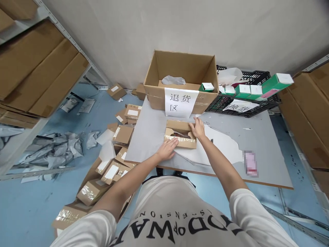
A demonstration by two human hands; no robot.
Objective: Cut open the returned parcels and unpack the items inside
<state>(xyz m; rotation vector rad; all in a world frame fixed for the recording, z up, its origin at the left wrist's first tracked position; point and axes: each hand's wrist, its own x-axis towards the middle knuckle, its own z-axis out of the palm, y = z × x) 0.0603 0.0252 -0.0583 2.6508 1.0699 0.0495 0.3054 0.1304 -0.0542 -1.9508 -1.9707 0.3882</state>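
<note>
Between left hand (168, 148) and right hand (197, 127) lies a small carton (180, 138), touched by both.

White paper sign (180, 102) on open carton (180, 73) at 12 o'clock, reads 退货区, second sign (240, 106) on black crate (257, 103) at 1 o'clock, partly legible, shirt lettering (177, 226) at 6 o'clock, inverted, unclear.

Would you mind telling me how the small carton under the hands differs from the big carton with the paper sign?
The small carton is low and flat; the big carton is tall and deep. The left hand and right hand rest on the small one; nobody touches the big one, which bears a paper sign. Both are brown cardboard, opened, on the grey table.
</note>
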